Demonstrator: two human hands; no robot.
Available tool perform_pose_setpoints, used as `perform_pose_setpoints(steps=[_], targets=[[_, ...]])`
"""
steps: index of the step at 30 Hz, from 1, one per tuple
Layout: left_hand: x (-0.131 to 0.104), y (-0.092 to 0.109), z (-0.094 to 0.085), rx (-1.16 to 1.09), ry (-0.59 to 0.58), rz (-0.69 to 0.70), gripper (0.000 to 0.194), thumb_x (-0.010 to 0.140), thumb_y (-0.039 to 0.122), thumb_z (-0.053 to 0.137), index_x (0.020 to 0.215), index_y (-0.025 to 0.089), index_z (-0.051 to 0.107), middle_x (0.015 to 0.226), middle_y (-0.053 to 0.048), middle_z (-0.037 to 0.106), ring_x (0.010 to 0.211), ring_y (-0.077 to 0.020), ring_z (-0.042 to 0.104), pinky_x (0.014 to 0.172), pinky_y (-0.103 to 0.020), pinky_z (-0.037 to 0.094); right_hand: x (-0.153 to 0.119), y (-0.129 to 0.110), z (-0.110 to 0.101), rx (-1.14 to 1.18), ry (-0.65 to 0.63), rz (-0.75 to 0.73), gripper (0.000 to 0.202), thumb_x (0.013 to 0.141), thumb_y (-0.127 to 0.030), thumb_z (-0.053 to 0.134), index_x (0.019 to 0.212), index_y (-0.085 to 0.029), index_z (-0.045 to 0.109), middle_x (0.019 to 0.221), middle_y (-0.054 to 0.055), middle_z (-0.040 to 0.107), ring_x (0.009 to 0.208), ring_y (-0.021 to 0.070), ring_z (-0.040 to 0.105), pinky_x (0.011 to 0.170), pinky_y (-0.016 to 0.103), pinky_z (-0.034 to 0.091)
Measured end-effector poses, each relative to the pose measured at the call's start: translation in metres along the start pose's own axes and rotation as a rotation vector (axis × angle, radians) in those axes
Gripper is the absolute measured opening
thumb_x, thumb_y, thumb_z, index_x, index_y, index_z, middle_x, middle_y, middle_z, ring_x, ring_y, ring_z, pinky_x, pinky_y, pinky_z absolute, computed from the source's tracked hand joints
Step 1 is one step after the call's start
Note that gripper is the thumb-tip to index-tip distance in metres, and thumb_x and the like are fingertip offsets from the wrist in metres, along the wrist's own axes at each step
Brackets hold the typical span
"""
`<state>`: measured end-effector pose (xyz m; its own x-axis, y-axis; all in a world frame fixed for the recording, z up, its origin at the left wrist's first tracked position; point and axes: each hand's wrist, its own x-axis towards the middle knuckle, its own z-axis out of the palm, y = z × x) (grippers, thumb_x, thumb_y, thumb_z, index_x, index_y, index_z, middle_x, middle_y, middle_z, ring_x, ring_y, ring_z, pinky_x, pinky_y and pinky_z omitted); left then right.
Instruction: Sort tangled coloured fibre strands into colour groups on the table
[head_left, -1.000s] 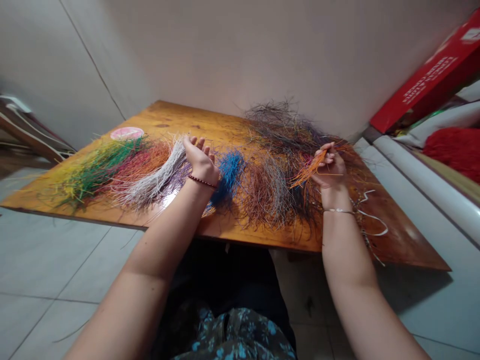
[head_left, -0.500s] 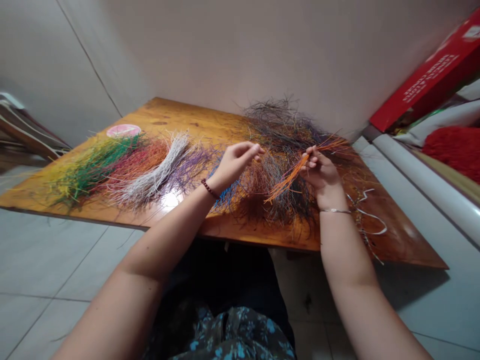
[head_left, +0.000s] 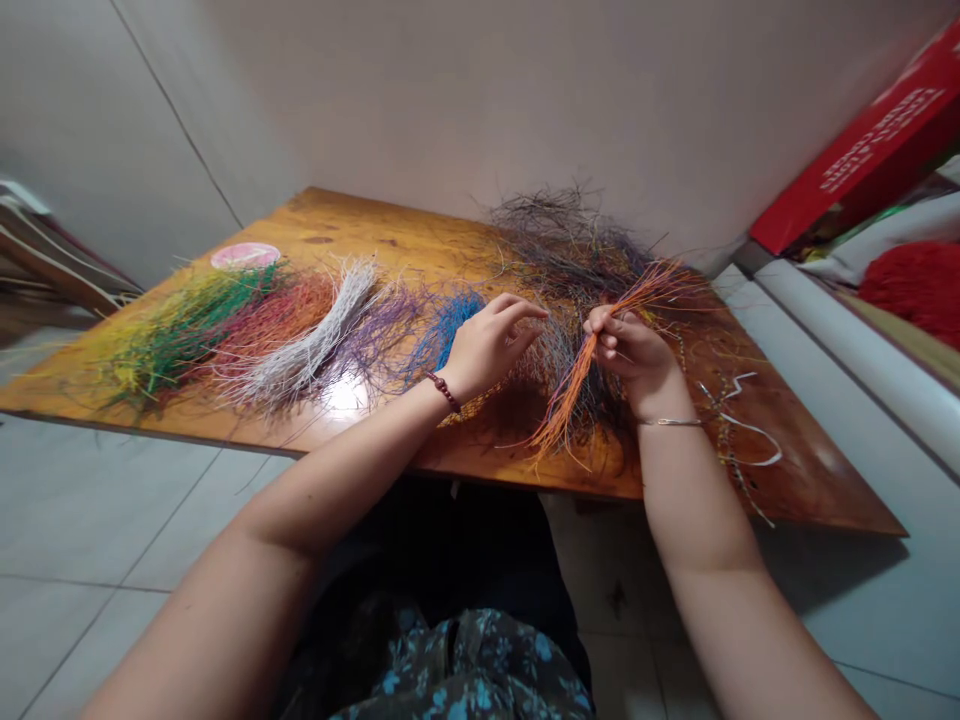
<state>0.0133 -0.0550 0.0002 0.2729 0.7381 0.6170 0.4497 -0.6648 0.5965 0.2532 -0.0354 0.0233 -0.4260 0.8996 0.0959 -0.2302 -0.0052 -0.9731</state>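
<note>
My right hand [head_left: 630, 342] pinches a bundle of thin orange strands [head_left: 574, 392] at its middle, a few purple strands among them. The bundle's ends fan out above and below the fingers. Just left of it, my left hand [head_left: 496, 342] is open and holds nothing, its fingers stretched toward the bundle. Blue strands [head_left: 448, 328] lie behind the left hand, which covers part of them. Beneath and behind both hands spreads a tangled heap of dark and grey strands [head_left: 562, 245].
On the wooden table [head_left: 352, 222], to the left, lie white [head_left: 319, 335], purple [head_left: 381, 332], red-orange [head_left: 281, 310], green [head_left: 214, 310] and yellow strands [head_left: 142, 345]. A pink round disc [head_left: 246, 256] sits behind them. White string [head_left: 754, 430] lies at right, near a red box [head_left: 847, 150].
More orange strands, with purple ones, now show in my right hand, the bundle fuller than before. My left hand has shifted slightly right and its fingers have stretched out.
</note>
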Motion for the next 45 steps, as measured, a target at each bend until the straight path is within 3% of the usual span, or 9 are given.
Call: perform_pose_setpoints(steps=[6,10,14,20,22,28,34,38,45], targets=[[-0.001,-0.003,0.001,0.087,-0.014,-0.043,0.025,0.098,0.041,0.057,0.108,0.027,0.075,0.106,-0.005,0.075,0.088,-0.0175,0.066,0.08,-0.028,0.046,-0.002,0.0,0.007,-0.045,-0.077,0.05,0.036,0.062,-0.045,0.091,0.067,-0.017,0.07,0.047,-0.005,0.049,0.036,0.0031,0.04,0.035,0.013,0.038],[-0.001,-0.003,0.0,0.116,-0.03,-0.101,0.027,0.096,0.046,0.059,0.095,0.026,0.076,0.088,-0.005,0.075,0.081,-0.0192,0.065,0.075,-0.028,0.044,-0.001,0.001,0.005,-0.055,-0.109,0.071,0.037,0.063,-0.047,0.09,0.068,-0.017,0.068,0.045,-0.006,0.045,0.035,0.0034,0.04,0.034,0.014,0.037],[0.007,-0.008,-0.009,-0.03,0.172,-0.187,0.025,0.097,0.043,0.058,0.09,0.023,0.072,0.085,-0.004,0.073,0.078,-0.016,0.064,0.076,-0.026,0.044,-0.002,-0.001,-0.002,-0.02,-0.091,0.017,0.039,0.063,-0.045,0.091,0.069,-0.018,0.064,0.047,-0.008,0.042,0.037,0.002,0.038,0.036,0.013,0.037],[0.027,-0.036,-0.031,-0.191,0.55,-0.376,0.026,0.1,0.039,0.05,0.087,0.021,0.064,0.083,-0.004,0.069,0.079,-0.0133,0.062,0.074,-0.023,0.045,-0.008,-0.01,-0.008,0.052,0.018,-0.05,0.045,0.063,-0.047,0.089,0.065,-0.02,0.053,0.046,-0.011,0.033,0.035,0.0012,0.029,0.041,0.016,0.04],[0.027,-0.039,-0.035,-0.114,0.507,-0.409,0.026,0.097,0.04,0.053,0.081,0.021,0.063,0.078,-0.004,0.067,0.077,-0.0151,0.06,0.072,-0.024,0.044,-0.009,-0.012,-0.009,0.056,0.05,-0.071,0.047,0.064,-0.046,0.089,0.064,-0.02,0.05,0.046,-0.012,0.03,0.034,0.0011,0.028,0.04,0.016,0.039],[0.011,-0.024,-0.029,0.308,0.183,-0.402,0.026,0.083,0.038,0.069,0.065,0.022,0.059,0.066,-0.007,0.06,0.076,-0.0247,0.057,0.07,-0.032,0.042,-0.008,-0.011,-0.017,0.073,0.06,-0.097,0.049,0.065,-0.046,0.089,0.065,-0.02,0.048,0.047,-0.012,0.036,0.033,-0.0004,0.027,0.042,0.014,0.042],[0.01,-0.015,-0.026,0.324,0.335,-0.28,0.022,0.09,0.035,0.06,0.073,0.022,0.056,0.081,-0.009,0.064,0.089,-0.0258,0.057,0.078,-0.034,0.043,-0.007,-0.009,-0.018,0.13,0.037,-0.077,0.044,0.065,-0.043,0.09,0.067,-0.02,0.053,0.049,-0.013,0.042,0.033,-0.0011,0.03,0.043,0.014,0.044],[0.011,-0.01,-0.028,0.262,0.311,-0.282,0.021,0.091,0.034,0.058,0.074,0.022,0.057,0.087,-0.01,0.065,0.096,-0.0272,0.056,0.083,-0.036,0.043,-0.008,-0.01,-0.017,0.13,0.031,-0.08,0.042,0.066,-0.042,0.09,0.069,-0.02,0.055,0.049,-0.013,0.04,0.033,-0.0008,0.032,0.045,0.013,0.045],[0.006,-0.007,-0.022,0.286,-0.138,-0.263,0.014,0.079,0.029,0.066,0.067,0.022,0.063,0.068,-0.005,0.062,0.071,-0.0216,0.057,0.069,-0.03,0.041,-0.007,-0.011,-0.018,0.108,0.017,-0.076,0.042,0.065,-0.044,0.091,0.07,-0.021,0.057,0.049,-0.013,0.04,0.034,-0.0007,0.032,0.046,0.014,0.046]])
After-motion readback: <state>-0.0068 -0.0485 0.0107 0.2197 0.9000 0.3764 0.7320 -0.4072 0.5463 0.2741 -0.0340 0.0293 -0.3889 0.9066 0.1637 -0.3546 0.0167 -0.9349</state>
